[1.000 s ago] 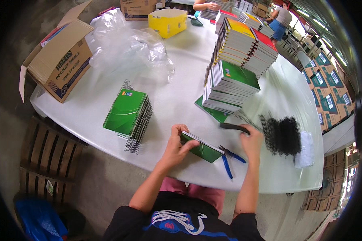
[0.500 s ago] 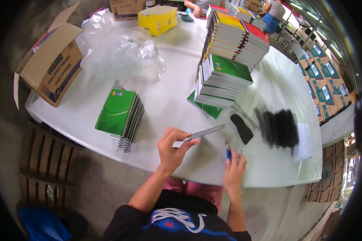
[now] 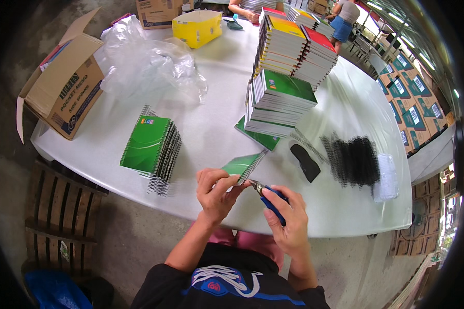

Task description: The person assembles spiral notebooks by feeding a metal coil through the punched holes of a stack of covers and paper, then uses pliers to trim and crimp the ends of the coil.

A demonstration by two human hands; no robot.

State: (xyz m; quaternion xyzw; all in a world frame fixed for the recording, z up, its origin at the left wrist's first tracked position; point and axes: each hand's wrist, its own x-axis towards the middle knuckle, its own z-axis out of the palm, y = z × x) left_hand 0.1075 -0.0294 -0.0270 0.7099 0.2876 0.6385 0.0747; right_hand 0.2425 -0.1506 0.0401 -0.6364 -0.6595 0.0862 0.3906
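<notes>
Left hand (image 3: 215, 194) pinches notebook (image 3: 241, 165), coil (image 3: 253, 167) threaded; right hand (image 3: 292, 220) grips pliers (image 3: 271, 206) at coil end; green stack (image 3: 282, 98) beyond appears uncoiled.

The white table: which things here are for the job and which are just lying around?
Probably for the job:
green notebook in the left hand
blue-handled pliers in the right hand
black spiral coils
stack of coiled notebooks

Probably just lying around:
crumpled clear plastic
yellow box
</notes>
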